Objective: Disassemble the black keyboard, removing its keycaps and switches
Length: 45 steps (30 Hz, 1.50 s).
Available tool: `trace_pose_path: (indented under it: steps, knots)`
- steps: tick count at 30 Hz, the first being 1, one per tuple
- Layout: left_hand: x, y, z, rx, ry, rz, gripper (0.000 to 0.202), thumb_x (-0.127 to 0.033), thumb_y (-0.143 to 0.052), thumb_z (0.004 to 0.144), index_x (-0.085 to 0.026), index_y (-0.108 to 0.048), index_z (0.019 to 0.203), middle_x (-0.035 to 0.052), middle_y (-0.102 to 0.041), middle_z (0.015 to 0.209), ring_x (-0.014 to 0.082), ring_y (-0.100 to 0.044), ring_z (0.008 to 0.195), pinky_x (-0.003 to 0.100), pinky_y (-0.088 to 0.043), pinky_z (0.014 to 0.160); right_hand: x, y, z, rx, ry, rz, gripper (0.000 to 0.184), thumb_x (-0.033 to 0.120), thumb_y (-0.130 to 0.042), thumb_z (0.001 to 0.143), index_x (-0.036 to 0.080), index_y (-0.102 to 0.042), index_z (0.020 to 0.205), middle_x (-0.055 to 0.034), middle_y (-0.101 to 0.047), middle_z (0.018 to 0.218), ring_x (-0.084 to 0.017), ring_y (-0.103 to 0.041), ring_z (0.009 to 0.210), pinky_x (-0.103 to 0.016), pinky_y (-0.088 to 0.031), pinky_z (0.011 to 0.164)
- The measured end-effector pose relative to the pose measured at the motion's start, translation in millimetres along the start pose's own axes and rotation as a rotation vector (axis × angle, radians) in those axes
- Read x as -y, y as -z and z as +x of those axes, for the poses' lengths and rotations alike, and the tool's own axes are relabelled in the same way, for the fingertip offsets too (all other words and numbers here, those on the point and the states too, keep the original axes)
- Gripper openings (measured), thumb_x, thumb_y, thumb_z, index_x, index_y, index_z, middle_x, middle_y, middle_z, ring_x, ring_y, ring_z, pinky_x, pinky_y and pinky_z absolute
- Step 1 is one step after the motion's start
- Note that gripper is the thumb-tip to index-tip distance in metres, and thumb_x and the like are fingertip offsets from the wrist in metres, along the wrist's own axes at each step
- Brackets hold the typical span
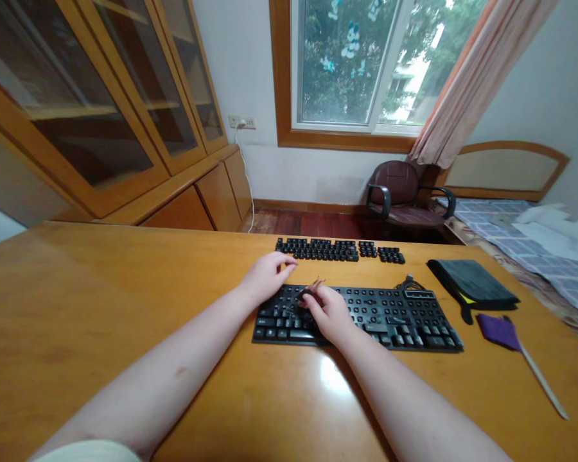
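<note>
A black keyboard [376, 327] lies on the wooden desk, with many of its keycaps off and bare switch positions showing; caps remain along its lower rows and left part. Above its left half, my right hand [331, 313] is closed on what looks like a keycap puller [316, 283], a small dark tool with thin copper-coloured prongs pointing up and away. My left hand [268, 274] rests at the keyboard's upper left edge, fingers loosely curved with a gap to the thumb; I see nothing in it. Beyond it, loose black keycaps [318, 249] stand in rows.
Right of the keyboard lie a dark green cloth pouch [476, 283] and a purple cloth piece with a pale strip [498, 332]. A coiled cable [409, 282] sits at the keyboard's back edge. Past the desk [125, 289] are a chair [399, 192], a bed and a glass-door cabinet.
</note>
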State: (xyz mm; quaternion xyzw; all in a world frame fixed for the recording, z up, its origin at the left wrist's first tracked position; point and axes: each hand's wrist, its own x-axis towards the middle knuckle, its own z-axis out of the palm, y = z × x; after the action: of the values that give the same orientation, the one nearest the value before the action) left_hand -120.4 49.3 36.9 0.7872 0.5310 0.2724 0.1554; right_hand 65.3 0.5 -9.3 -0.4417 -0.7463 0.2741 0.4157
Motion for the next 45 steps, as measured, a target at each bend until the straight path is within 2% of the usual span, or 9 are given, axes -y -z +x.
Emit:
trace_pose_path:
  steps: [3, 6, 8, 15, 21, 26, 32, 37, 45]
  knots:
    - [-11, -4.9, -48, 0.133, -0.031, 0.055, 0.024, -0.032, -0.053, 0.082, -0.025, -0.065, 0.101, 0.0045, -0.065, 0.101, 0.0203, -0.056, 0.097, 0.035, -0.041, 0.091, 2, 0, 2, 0.035, 0.033, -0.048, 0.016, 0.027, -0.048, 0.087, 0.02, -0.061, 0.082, -0.0049, -0.066, 0.079, -0.019, -0.062, 0.074, -0.029, -0.047, 0.069]
    - [-10, -16.7, -83, 0.135, 0.02, 0.053, 0.034, -0.032, -0.056, 0.081, -0.026, -0.059, 0.114, 0.0067, -0.062, 0.112, 0.0223, -0.053, 0.104, 0.038, -0.04, 0.094, 2, -1, 4, 0.061, -0.009, -0.028, 0.016, 0.025, -0.047, 0.087, 0.02, -0.059, 0.079, -0.004, -0.066, 0.075, -0.018, -0.062, 0.072, -0.028, -0.047, 0.065]
    - [-7, -22.9, -92, 0.122, 0.026, 0.047, 0.038, -0.033, -0.057, 0.08, -0.026, -0.056, 0.118, 0.0074, -0.06, 0.114, 0.0233, -0.051, 0.107, 0.04, -0.039, 0.096, 0, -3, 5, 0.075, -0.046, 0.0, 0.016, 0.026, -0.047, 0.088, 0.021, -0.058, 0.078, -0.0035, -0.067, 0.073, -0.018, -0.062, 0.07, -0.027, -0.047, 0.064]
    - [-4, -23.9, -84, 0.151, 0.005, 0.011, 0.032, -0.031, -0.059, 0.078, -0.022, -0.059, 0.109, 0.0073, -0.06, 0.108, 0.0226, -0.052, 0.102, 0.038, -0.04, 0.094, 5, -4, 7, 0.155, 0.015, -0.096, 0.015, 0.024, -0.047, 0.087, 0.02, -0.06, 0.081, -0.0036, -0.067, 0.076, -0.018, -0.062, 0.072, -0.028, -0.048, 0.066]
    - [-3, -19.6, -84, 0.178, -0.053, 0.01, 0.022, -0.031, -0.057, 0.081, -0.026, -0.063, 0.101, 0.004, -0.062, 0.103, 0.0203, -0.053, 0.097, 0.034, -0.041, 0.089, 16, 2, -2, 0.287, 0.327, -0.195, 0.019, 0.021, -0.042, 0.09, 0.02, -0.061, 0.094, -0.0073, -0.068, 0.093, -0.019, -0.062, 0.086, -0.031, -0.049, 0.078]
    - [-2, -20.6, -83, 0.145, -0.071, 0.03, 0.019, -0.024, -0.054, 0.083, -0.028, -0.065, 0.098, 0.0018, -0.064, 0.1, 0.0187, -0.054, 0.095, 0.033, -0.041, 0.088, 12, 0, -11, 0.238, 0.483, -0.277, 0.023, 0.018, -0.038, 0.09, 0.018, -0.059, 0.101, -0.0099, -0.068, 0.099, -0.019, -0.063, 0.087, -0.033, -0.051, 0.078]
    - [-1, -26.5, -81, 0.072, -0.148, 0.041, 0.016, -0.021, -0.055, 0.083, -0.021, -0.066, 0.093, 0.0045, -0.067, 0.093, 0.0188, -0.056, 0.089, 0.034, -0.044, 0.083, 4, -5, -9, 0.096, 0.4, -0.266, 0.018, 0.021, -0.043, 0.09, 0.017, -0.06, 0.096, -0.0081, -0.069, 0.09, -0.018, -0.065, 0.083, -0.03, -0.053, 0.077]
    - [-1, -29.1, -80, 0.036, -0.19, 0.019, 0.014, -0.018, -0.055, 0.083, -0.019, -0.066, 0.091, 0.0046, -0.067, 0.091, 0.0179, -0.058, 0.087, 0.033, -0.046, 0.083, 3, -5, -9, 0.09, 0.333, -0.261, 0.017, 0.022, -0.044, 0.09, 0.019, -0.06, 0.096, -0.0067, -0.069, 0.09, -0.019, -0.064, 0.084, -0.031, -0.052, 0.078]
    - [-1, -30.7, -78, 0.04, -0.135, -0.014, 0.017, -0.022, -0.052, 0.085, -0.021, -0.066, 0.095, 0.004, -0.068, 0.095, 0.0183, -0.06, 0.089, 0.034, -0.047, 0.084, 7, 0, -3, 0.023, 0.171, -0.202, 0.018, 0.023, -0.045, 0.089, 0.018, -0.061, 0.086, -0.0075, -0.068, 0.08, -0.019, -0.064, 0.075, -0.03, -0.051, 0.069]
